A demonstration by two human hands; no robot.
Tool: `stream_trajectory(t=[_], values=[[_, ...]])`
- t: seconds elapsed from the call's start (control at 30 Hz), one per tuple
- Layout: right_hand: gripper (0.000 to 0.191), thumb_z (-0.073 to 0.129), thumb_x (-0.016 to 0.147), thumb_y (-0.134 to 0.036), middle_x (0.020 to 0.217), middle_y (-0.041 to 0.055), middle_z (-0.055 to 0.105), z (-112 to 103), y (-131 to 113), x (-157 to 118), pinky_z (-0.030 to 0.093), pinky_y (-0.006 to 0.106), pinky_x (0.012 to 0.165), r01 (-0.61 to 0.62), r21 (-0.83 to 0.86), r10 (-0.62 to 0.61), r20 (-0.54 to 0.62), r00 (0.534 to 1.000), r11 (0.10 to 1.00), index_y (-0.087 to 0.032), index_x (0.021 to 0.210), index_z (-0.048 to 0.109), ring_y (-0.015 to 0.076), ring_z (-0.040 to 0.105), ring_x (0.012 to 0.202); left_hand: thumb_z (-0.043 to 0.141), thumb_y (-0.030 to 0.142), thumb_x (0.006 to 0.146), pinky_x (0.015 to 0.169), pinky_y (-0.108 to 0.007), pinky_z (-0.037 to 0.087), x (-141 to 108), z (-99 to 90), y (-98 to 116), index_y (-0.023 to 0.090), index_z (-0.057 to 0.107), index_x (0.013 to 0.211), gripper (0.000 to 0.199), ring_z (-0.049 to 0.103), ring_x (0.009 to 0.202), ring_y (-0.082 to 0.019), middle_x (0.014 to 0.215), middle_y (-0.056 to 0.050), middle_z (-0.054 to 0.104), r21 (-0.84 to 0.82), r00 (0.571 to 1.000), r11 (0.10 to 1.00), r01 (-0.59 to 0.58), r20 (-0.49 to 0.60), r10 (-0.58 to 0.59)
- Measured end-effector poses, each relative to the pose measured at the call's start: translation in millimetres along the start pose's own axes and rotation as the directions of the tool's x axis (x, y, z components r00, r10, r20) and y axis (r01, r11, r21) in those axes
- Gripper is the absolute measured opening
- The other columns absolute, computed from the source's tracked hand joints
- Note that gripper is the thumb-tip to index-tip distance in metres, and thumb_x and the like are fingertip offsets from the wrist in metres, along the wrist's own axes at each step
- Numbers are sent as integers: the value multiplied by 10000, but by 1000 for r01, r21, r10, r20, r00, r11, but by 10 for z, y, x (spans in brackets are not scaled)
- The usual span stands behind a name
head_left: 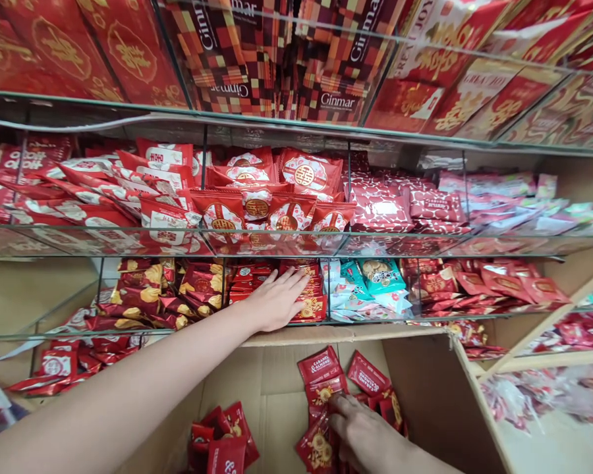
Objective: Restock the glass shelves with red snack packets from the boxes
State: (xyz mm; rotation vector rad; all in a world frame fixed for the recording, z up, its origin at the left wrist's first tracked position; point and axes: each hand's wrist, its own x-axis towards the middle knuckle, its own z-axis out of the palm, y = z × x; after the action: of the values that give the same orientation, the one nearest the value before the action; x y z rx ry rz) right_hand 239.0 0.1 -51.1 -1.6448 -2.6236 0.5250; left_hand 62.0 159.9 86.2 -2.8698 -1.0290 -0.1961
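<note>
Left hand (pixel 279 301): lying palm down on the red packets (pixel 310 308) in a middle compartment of the lower shelf (pixel 474 314), reaching in above the far edge of the box.
Left grip: stretching out flat, spreading a little apart at the fingers.
Right hand (pixel 363 431): reaching down inside the box, touching the caramel and almond packets (pixel 321 363).
Right grip: curling at the fingers over the packets; hiding the undersides, so cannot tell whether clamping on one.
Cardboard box (pixel 346 334): standing open below the lower shelf, holding packets in two groups.
Packets by the right hand: lying loosely overlapped, some leaning toward the right wall of the box.
Small pile (pixel 227 438): lying in the box, left of the right hand and well apart from it.
Teal packets (pixel 383 276): sitting just right of the left hand's compartment, mixing with pale ones.
Dark red and gold packets (pixel 143 283): filling compartments to the left.
Plain red packets (pixel 504 280): lying in a heap farther right.
Middle shelf: holding red packets with round gold emblems (pixel 309 174), flanked by red-and-white packets (pixel 165 220) and maroon patterned packets (pixel 383 207).
Top shelf: displaying checkered Ginmar packets (pixel 336 99) between red-and-gold bags (pixel 138 59) and Great Joy bags (pixel 454 92).
</note>
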Motion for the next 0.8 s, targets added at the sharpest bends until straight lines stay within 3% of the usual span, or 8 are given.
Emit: stream_trajectory(t=[0.17,0.33,0.57,0.8], values=[[522,470,658,-115,1350,178,302,13,3,-33,239,396,1011,-153,58,146,117,982,986,-109,1180,475,286,262,1238,134,602,781,1016,-461,102,264,82,-34,89,197,1330,754,153,1279,-277,1407,-148,173,-20,990,991,132,54,-130],[716,464,593,-63,1385,159,189,-34,-34,-24,175,415,1027,-234,14,225,233,946,972,-107,1291,310,285,127,1267,154,625,763,1026,-453,58,340,52,-49,114,207,1331,765,147,1283,-259,1409,-120,184,-25,986,991,133,108,-130],[690,416,618,-33,1385,151,188,45,-24,-1,180,414,1024,-219,-52,225,215,950,974,-122,1294,309,280,127,1265,128,676,721,1012,-500,79,354,-17,-53,158,116,1350,815,86,1294,-261,1424,-82,112,-33,967,986,162,206,-152],[732,542,613,-168,1394,151,118,195,99,22,33,476,1028,-214,-31,216,129,968,976,-157,1300,288,303,14,1270,245,735,642,1006,-528,57,341,-86,6,170,94,1351,919,78,1292,-282,1427,-88,64,-18,957,984,177,236,-168]])
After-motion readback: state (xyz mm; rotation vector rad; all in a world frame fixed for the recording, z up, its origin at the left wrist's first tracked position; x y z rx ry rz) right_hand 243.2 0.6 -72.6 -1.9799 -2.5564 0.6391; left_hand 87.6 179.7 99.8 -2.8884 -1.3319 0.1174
